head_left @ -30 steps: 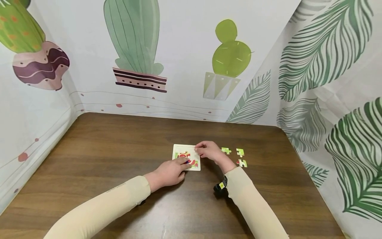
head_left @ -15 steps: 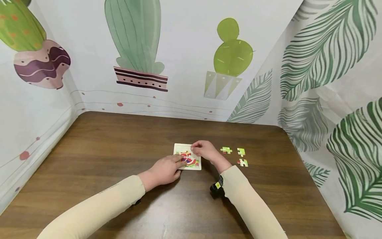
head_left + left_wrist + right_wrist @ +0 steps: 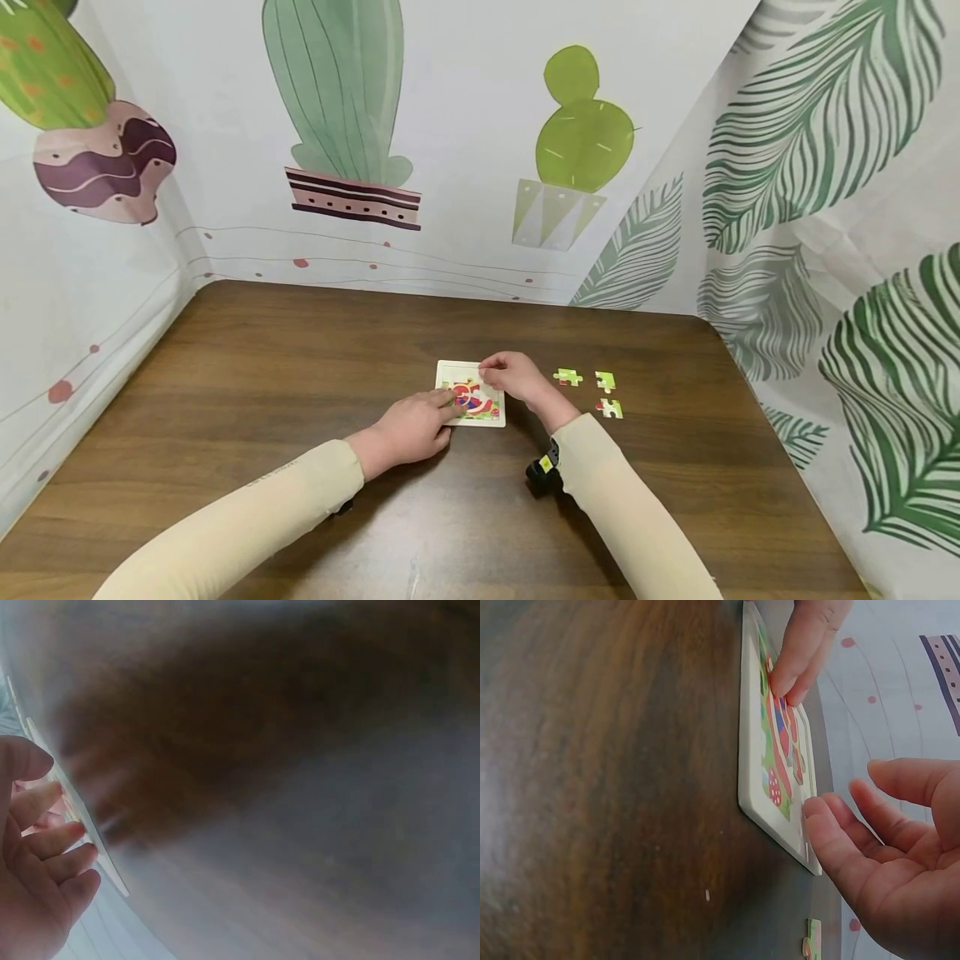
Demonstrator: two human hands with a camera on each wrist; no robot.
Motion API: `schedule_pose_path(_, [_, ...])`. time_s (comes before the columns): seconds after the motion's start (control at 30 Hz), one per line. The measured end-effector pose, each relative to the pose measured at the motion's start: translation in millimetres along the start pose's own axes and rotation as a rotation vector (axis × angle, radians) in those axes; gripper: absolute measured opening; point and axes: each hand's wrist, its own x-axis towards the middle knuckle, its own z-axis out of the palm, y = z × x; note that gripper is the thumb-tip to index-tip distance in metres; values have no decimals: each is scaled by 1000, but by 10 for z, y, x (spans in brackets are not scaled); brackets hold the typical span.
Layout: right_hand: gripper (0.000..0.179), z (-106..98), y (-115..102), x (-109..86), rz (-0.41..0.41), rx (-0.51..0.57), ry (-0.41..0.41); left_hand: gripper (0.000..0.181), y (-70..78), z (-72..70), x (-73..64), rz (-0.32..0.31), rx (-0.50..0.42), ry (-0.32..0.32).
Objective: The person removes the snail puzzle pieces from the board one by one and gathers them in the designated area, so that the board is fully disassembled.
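A small jigsaw puzzle in a cream frame tray (image 3: 491, 422) lies on the table. Its lower part carries a red, blue and green picture, while its upper part shows pale bare board. My left hand (image 3: 408, 427) comes in from the left, its outstretched fingertips resting on the picture. Over the tray's upper right is my right hand (image 3: 516, 377). In the right wrist view, the right hand's index fingertip touches the tray near its edge, and the thumb stands apart from it. No piece shows between them. In the left wrist view, the left hand (image 3: 45, 862) lies along the tray's edge.
Right of the tray lie three loose puzzle pieces: one green piece (image 3: 567, 377), another green piece (image 3: 605, 382) behind, and a green-and-red piece (image 3: 611, 408) nearer. The brown wooden table (image 3: 315, 350) meets a patterned cloth backdrop (image 3: 465, 167) at its back.
My right hand has shifted left along the tray's upper part. My left hand has drawn back a little to the left, uncovering more of the picture. The last half second shows almost no movement.
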Motion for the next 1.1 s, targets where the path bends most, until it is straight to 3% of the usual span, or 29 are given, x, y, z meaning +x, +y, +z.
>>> schedule_pose_path(0.43, [26, -19, -42, 35, 30, -19, -34, 42, 28, 23, 15, 11, 3, -4])
schedule_pose_path(0.73, [22, 2, -55, 86, 49, -52, -71, 42, 40, -24, 39, -15, 2, -52])
schedule_pose_path(1.1, [18, 43, -89, 89, 65, -97, -46, 41, 27, -39, 40, -15, -3, -70])
